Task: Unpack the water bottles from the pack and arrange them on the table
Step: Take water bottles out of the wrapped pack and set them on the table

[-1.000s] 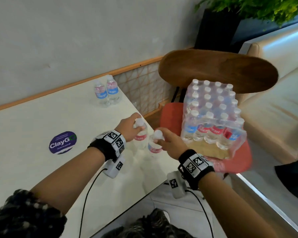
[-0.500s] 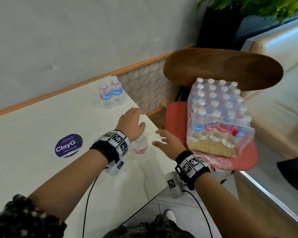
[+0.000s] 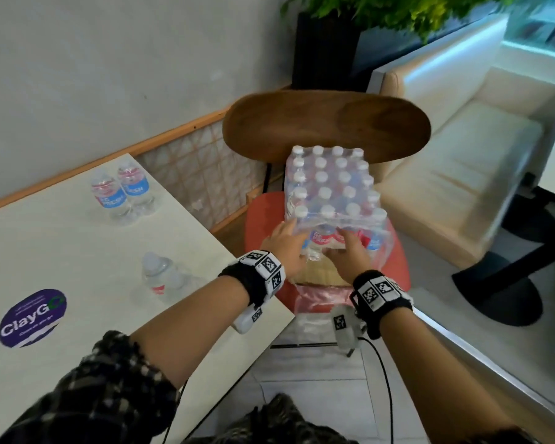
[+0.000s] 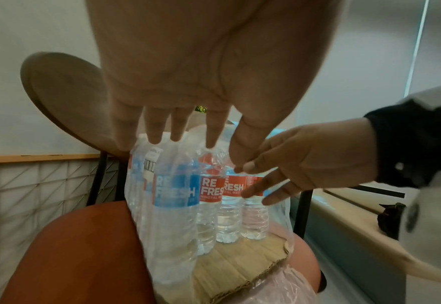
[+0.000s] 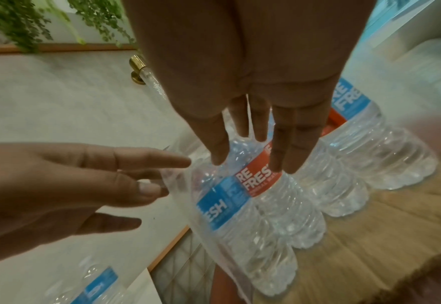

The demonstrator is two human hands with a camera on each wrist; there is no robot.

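The shrink-wrapped pack of water bottles [image 3: 330, 187] stands on a cardboard sheet [image 4: 240, 267] on a red chair seat [image 3: 257, 219]. Its wrap is torn open at the near side, baring a front row with blue and red labels [image 4: 175, 191]. My left hand [image 3: 293, 227] reaches its straight fingers to the loose wrap at the left corner [image 4: 201, 148]. My right hand [image 3: 345, 233] lays straight fingers on a red-labelled bottle [image 5: 261, 174] in that row. Two bottles [image 3: 121, 193] stand at the back of the white table [image 3: 61, 251]. More bottles [image 3: 162, 278], blurred, stand near its right edge.
The chair's wooden back [image 3: 327, 123] rises behind the pack. A cream sofa [image 3: 462, 161] and a black table base [image 3: 500, 290] lie to the right. A purple round sticker [image 3: 31, 317] is on the table. Potted greenery [image 3: 382, 11] stands by the wall.
Both hands let go of the bottles set down near the table's edge and moved right to the pack on the chair. The head view swung right and down.
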